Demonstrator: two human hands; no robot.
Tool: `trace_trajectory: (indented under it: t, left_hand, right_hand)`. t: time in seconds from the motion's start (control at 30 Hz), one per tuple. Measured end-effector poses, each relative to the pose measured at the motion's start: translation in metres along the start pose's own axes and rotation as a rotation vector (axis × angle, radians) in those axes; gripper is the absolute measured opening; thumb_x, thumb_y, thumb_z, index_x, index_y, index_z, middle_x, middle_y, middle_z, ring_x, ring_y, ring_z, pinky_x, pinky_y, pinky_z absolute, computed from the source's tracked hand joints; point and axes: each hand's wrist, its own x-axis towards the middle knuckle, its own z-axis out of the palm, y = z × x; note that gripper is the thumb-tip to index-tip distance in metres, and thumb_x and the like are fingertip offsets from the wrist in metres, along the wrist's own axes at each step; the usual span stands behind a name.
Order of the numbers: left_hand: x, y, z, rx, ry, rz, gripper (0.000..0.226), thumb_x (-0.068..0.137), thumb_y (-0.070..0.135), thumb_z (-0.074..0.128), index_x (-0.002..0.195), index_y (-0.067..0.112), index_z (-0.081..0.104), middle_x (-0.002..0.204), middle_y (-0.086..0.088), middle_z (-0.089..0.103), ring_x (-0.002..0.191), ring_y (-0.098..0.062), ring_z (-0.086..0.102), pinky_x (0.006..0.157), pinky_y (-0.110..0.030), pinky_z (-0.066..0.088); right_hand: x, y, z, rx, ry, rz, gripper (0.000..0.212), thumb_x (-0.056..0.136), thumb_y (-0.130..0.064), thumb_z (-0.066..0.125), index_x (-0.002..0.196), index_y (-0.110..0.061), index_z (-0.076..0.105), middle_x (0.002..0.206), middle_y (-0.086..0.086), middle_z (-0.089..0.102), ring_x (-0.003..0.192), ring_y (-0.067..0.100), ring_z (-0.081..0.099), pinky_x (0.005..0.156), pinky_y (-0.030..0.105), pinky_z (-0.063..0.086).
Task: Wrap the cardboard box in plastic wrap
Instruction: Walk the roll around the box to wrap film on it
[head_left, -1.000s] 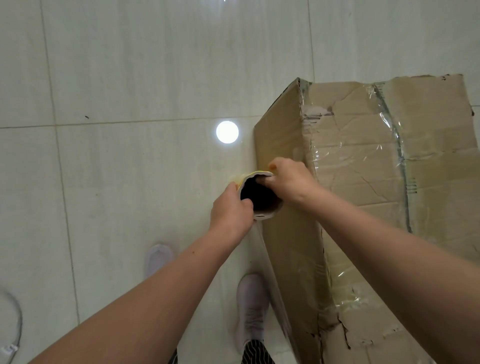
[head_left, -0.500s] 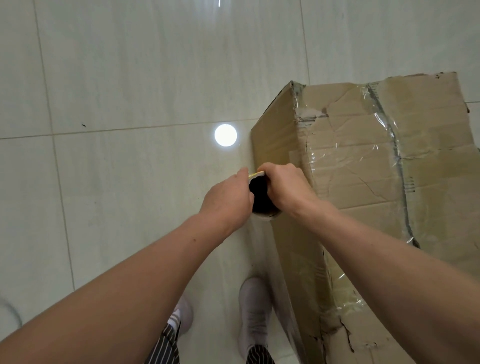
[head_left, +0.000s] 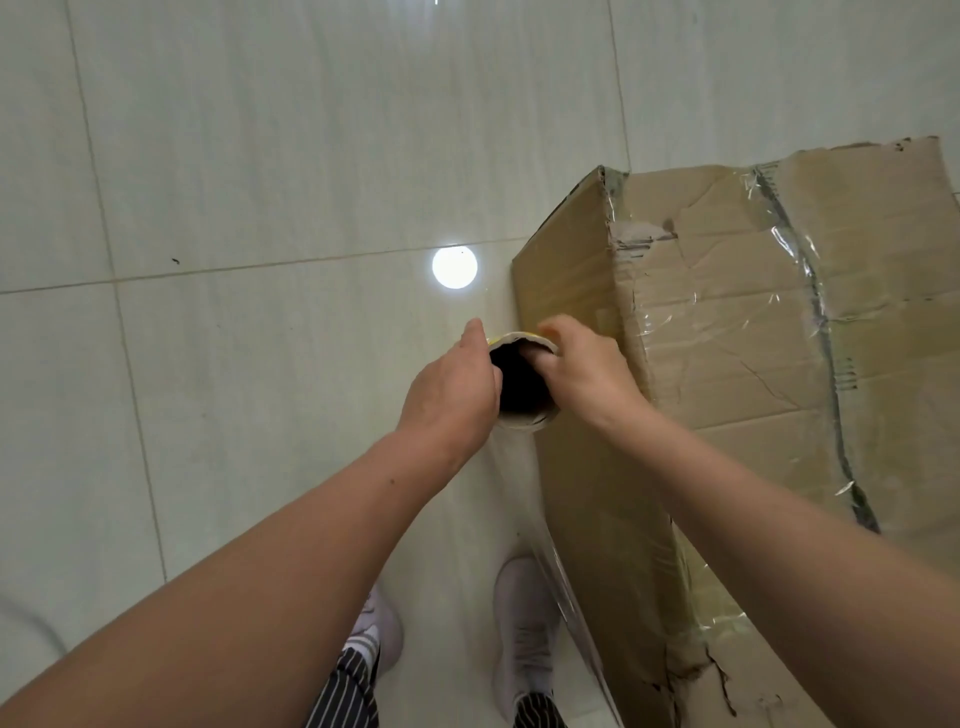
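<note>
A tall worn cardboard box (head_left: 737, 332) stands on the tiled floor at the right, with clear film over its top and near side. An upright roll of plastic wrap (head_left: 519, 384) with a dark hollow core is held against the box's left face. My left hand (head_left: 452, 389) grips the roll from the left. My right hand (head_left: 582, 369) grips its rim from the right, with fingertips hooked into the core. A sheet of clear film (head_left: 524, 499) hangs from the roll down along the box's left edge.
Pale glossy floor tiles (head_left: 260, 156) fill the left and far side, with a round lamp reflection (head_left: 454, 266) just left of the box. My two white shoes (head_left: 522, 623) stand close to the box's near left corner.
The roll and both hands have shifted slightly away from me along the box's left face. My left foot has stepped forward beside the right one.
</note>
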Motion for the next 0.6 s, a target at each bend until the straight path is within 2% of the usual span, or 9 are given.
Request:
trace_trajectory:
  t: [0.07, 0.13, 0.17, 0.23, 0.33, 0.4, 0.47, 0.6]
  left_hand:
    - [-0.002, -0.001, 0.003, -0.028, 0.008, -0.008, 0.044, 0.096, 0.013, 0.031, 0.139, 0.009, 0.028, 0.112, -0.013, 0.056, 0.093, -0.03, 0.051, 0.074, -0.033, 0.037]
    - [-0.005, -0.002, 0.003, -0.041, 0.018, -0.008, 0.048, 0.097, 0.014, 0.032, 0.144, 0.011, 0.023, 0.123, -0.013, 0.053, 0.101, -0.031, 0.052, 0.077, -0.034, 0.037]
    - [-0.006, -0.002, 0.002, -0.037, 0.015, 0.008, 0.049, 0.097, 0.014, 0.032, 0.145, 0.012, 0.022, 0.129, -0.011, 0.049, 0.105, -0.031, 0.051, 0.081, -0.035, 0.04]
    - [-0.007, -0.003, -0.001, 0.004, 0.007, 0.071, 0.05, 0.096, 0.013, 0.034, 0.145, 0.013, 0.022, 0.14, -0.007, 0.039, 0.112, -0.029, 0.049, 0.087, -0.038, 0.043]
    - [-0.006, -0.008, -0.011, 0.063, 0.024, 0.153, 0.053, 0.094, 0.011, 0.036, 0.145, 0.015, 0.022, 0.141, -0.004, 0.039, 0.113, -0.026, 0.049, 0.086, -0.035, 0.041]
    - [-0.005, -0.013, -0.018, 0.114, 0.021, 0.249, 0.059, 0.092, 0.009, 0.038, 0.147, 0.017, 0.019, 0.14, -0.001, 0.041, 0.114, -0.023, 0.048, 0.086, -0.033, 0.041]
    - [-0.002, -0.015, -0.026, 0.169, -0.006, 0.333, 0.059, 0.093, 0.01, 0.038, 0.148, 0.018, 0.018, 0.143, 0.0, 0.039, 0.117, -0.021, 0.047, 0.088, -0.034, 0.043]
    - [0.013, -0.014, -0.042, 0.233, -0.001, 0.344, 0.051, 0.096, 0.016, 0.034, 0.145, 0.015, 0.021, 0.137, -0.003, 0.045, 0.108, -0.025, 0.053, 0.081, -0.037, 0.044]
  right_hand:
    - [-0.005, 0.006, 0.003, 0.082, -0.14, 0.185, 0.035, 0.093, -0.034, 0.052, 0.119, -0.011, 0.058, 0.114, 0.012, 0.063, 0.107, 0.03, 0.057, 0.083, 0.03, 0.042]
    - [-0.014, 0.008, 0.009, 0.252, -0.23, 0.28, 0.021, 0.092, -0.025, 0.054, 0.103, -0.009, 0.061, 0.097, 0.012, 0.063, 0.088, 0.026, 0.058, 0.077, 0.033, 0.044]
    - [-0.018, 0.007, 0.012, 0.343, -0.252, 0.315, 0.014, 0.092, -0.018, 0.053, 0.099, -0.009, 0.061, 0.091, 0.014, 0.063, 0.081, 0.024, 0.056, 0.075, 0.035, 0.046]
    - [-0.021, 0.005, 0.017, 0.422, -0.219, 0.358, 0.016, 0.091, -0.008, 0.05, 0.102, -0.006, 0.061, 0.093, 0.017, 0.064, 0.08, 0.026, 0.057, 0.073, 0.036, 0.048]
    - [-0.018, -0.005, 0.013, 0.359, -0.128, 0.323, 0.024, 0.087, -0.002, 0.044, 0.103, -0.007, 0.062, 0.098, 0.015, 0.065, 0.089, 0.03, 0.06, 0.073, 0.034, 0.047]
    - [-0.016, -0.013, 0.006, 0.254, -0.108, 0.251, 0.028, 0.088, -0.003, 0.042, 0.105, -0.011, 0.063, 0.096, 0.009, 0.062, 0.086, 0.026, 0.054, 0.068, 0.027, 0.039]
    - [-0.014, -0.02, 0.0, 0.16, -0.081, 0.176, 0.03, 0.091, -0.005, 0.041, 0.11, -0.015, 0.063, 0.098, 0.008, 0.061, 0.085, 0.024, 0.051, 0.069, 0.023, 0.035]
    - [0.001, -0.032, -0.007, 0.026, 0.028, 0.056, 0.027, 0.094, -0.01, 0.04, 0.113, -0.01, 0.06, 0.111, 0.016, 0.065, 0.102, 0.034, 0.058, 0.08, 0.031, 0.044]
